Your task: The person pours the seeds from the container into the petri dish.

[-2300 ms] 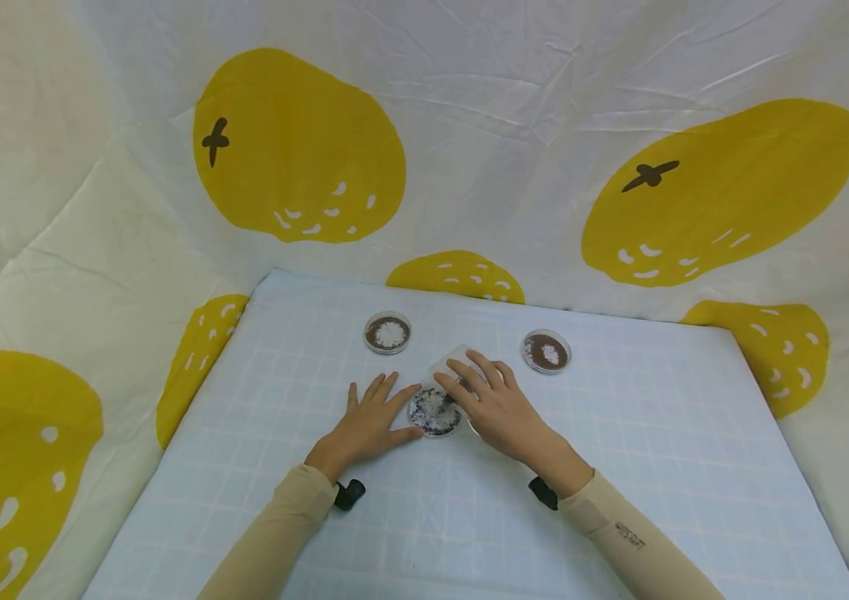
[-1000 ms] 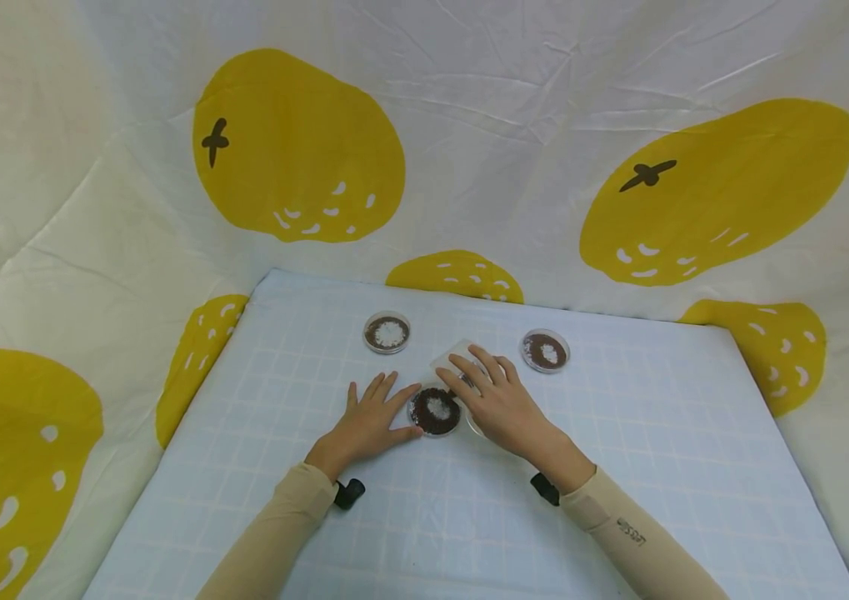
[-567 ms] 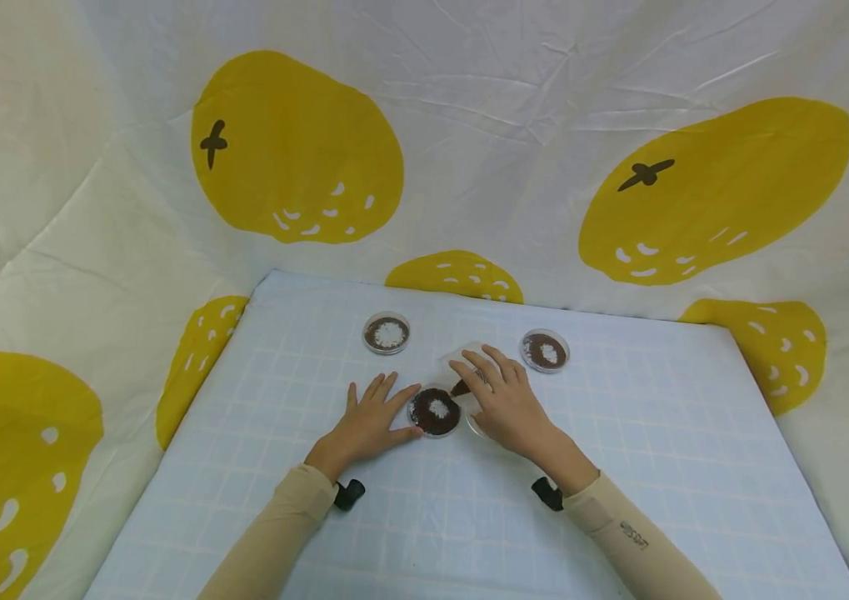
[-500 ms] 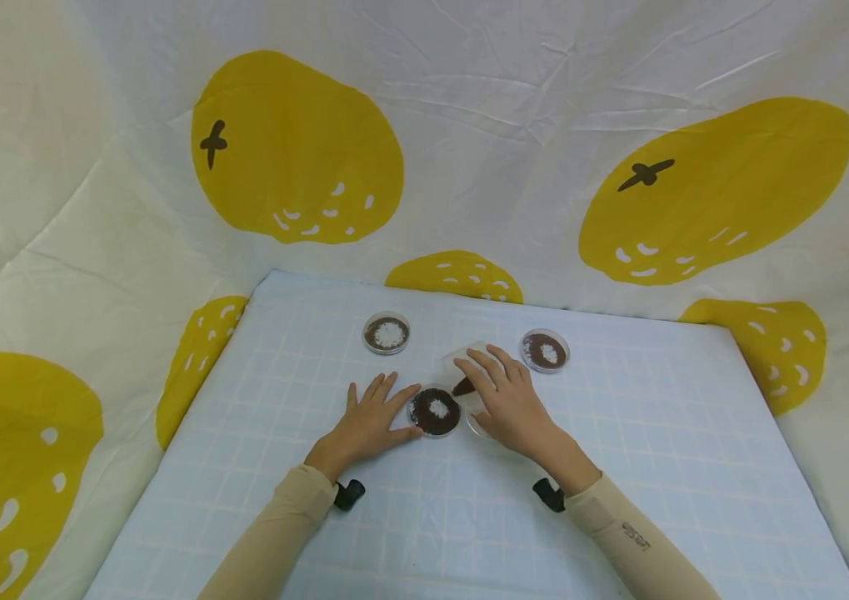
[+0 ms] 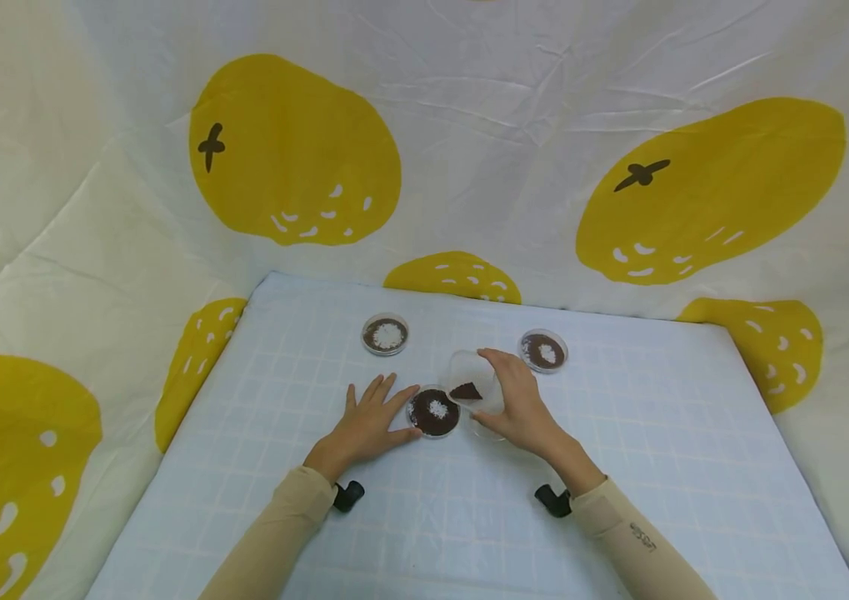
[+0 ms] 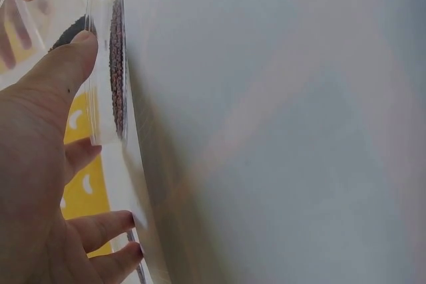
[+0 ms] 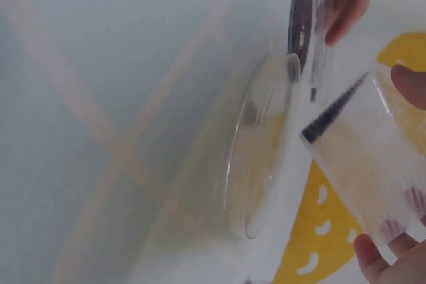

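My left hand holds a clear petri dish between thumb and index finger, with the other fingers spread on the cloth. Dark brown granules fill the dish, with a white patch in the middle. Just to its right, my right hand grips a clear plastic cup by its sides. The cup leans toward the dish, and brown granules lie in its lower corner. Partly under the cup and right hand sits a clear round lid or empty dish.
Behind the hands stand two more petri dishes of brown granules with white patches, one at the left and one at the right. A pale blue checked cloth covers the table. Fruit-patterned fabric hangs behind it.
White and dark speckles in the held dish have given way to brown granules round a shrinking white patch. The right hand and cup have drawn back slightly right; the left hand stays put.
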Demonstrator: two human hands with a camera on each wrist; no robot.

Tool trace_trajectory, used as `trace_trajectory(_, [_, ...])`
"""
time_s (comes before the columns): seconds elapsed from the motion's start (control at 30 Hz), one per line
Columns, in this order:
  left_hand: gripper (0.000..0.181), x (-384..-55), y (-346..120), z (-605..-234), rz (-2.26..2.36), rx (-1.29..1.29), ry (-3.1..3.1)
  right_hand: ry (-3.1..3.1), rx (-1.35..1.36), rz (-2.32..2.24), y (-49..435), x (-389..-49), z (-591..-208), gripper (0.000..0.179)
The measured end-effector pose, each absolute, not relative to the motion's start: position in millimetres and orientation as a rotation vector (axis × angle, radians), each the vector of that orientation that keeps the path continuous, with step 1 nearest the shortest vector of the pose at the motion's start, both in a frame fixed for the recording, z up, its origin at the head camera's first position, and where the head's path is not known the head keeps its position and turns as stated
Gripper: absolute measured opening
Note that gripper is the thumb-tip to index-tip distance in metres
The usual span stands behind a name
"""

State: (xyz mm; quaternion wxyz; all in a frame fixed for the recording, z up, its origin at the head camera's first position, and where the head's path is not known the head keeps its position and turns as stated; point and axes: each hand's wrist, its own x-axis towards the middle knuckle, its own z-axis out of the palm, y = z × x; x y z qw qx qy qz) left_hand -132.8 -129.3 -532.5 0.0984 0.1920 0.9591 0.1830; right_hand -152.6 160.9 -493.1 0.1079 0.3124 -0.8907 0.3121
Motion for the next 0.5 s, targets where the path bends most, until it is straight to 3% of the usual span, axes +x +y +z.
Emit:
trace_trajectory(0.23, [0.079,-132.5,-128.8,-533.4,0.528,0.562,2.834,-2.72,0.618,1.388,168.1,-148.5,-490.6,0.099])
trace_trajectory(0.5, [0.08,-133.4,-129.0,-532.7,0.527,0.552,2.825,-2.699,0.476,1.613,178.7,-146.5,-487.8,0.099])
